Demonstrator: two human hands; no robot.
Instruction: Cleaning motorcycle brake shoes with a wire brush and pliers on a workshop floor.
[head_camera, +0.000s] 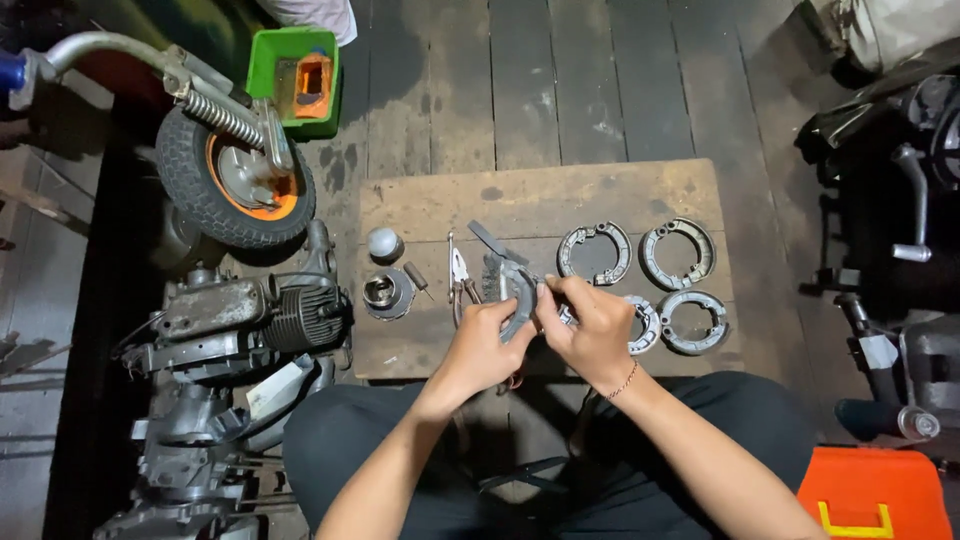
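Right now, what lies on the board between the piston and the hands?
In the head view, pliers lie on the board between the piston and the hands, left and right.

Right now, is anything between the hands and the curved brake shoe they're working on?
Nothing visible: the left hand and right hand both already grip the brake shoe directly, above the wooden board.

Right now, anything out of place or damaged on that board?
Nothing stands out. Both hands, left hand and right hand, grip one brake shoe; the other brake shoe sets lie flat on the wooden board.
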